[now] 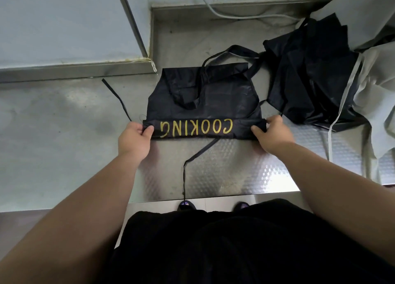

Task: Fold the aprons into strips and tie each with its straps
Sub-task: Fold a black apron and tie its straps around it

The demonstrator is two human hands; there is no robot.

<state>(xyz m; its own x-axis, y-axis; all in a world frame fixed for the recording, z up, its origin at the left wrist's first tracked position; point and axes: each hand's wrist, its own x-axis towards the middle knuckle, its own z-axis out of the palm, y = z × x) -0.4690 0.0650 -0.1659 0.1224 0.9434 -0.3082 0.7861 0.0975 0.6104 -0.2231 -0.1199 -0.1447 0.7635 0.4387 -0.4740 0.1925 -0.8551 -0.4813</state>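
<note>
— Where was the apron [203, 95]?
— Mid-frame, flat on the steel table [64, 123], its near edge folded into a band [196, 129] reading COOKING. My left hand [134, 138] pinched the band's left end and my right hand [273, 134] pinched its right end, thumbs on top.
— The straps?
— One strap [183, 172] trailed toward the lower edge.
— Around it?
— A heap of black aprons [310, 80] lay upper right, against grey cloth [374, 91].
</note>
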